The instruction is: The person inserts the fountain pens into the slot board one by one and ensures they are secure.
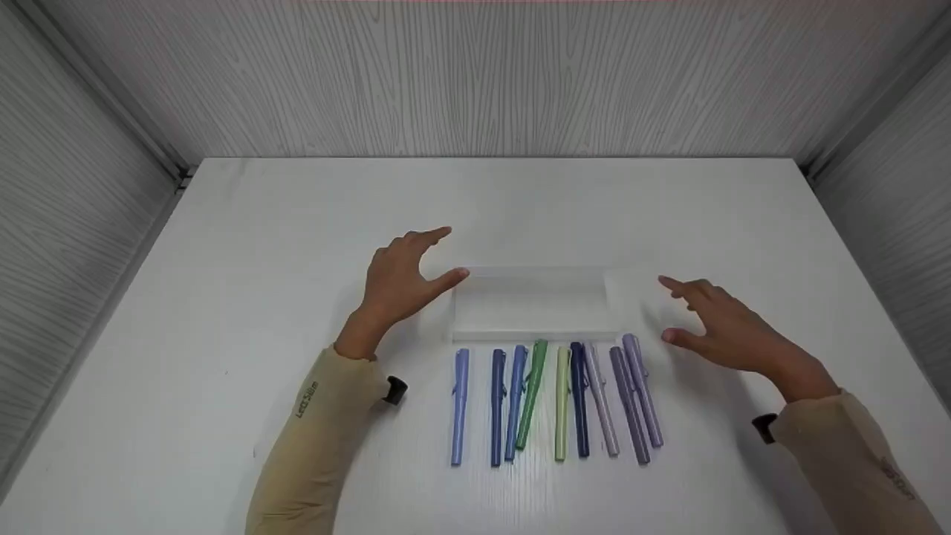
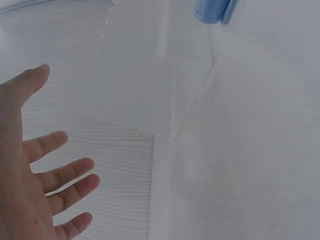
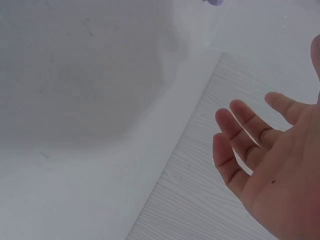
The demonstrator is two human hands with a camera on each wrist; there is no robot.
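A clear, shallow rectangular box (image 1: 535,336) lies on the white table. My left hand (image 1: 401,279) is at its left end, fingers and thumb spread, the thumb tip overlapping the box's back left corner in the head view. Off the right end, my right hand (image 1: 717,327) hovers with fingers extended and nothing in it. In front of the box lies a row of capped pens: light blue (image 1: 460,409), two darker blues (image 1: 497,409), green (image 1: 532,394), yellow-green (image 1: 561,405), navy (image 1: 580,401) and several purples (image 1: 630,407). In the left wrist view, a blue pen end (image 2: 210,11) shows at the top.
The white tabletop (image 1: 297,215) reaches a wood-grain panel (image 1: 475,82) at the back. Similar panels stand at the left (image 1: 67,223) and right (image 1: 891,156). A small black piece (image 1: 395,390) sits at the left sleeve's cuff, another (image 1: 764,429) at the right.
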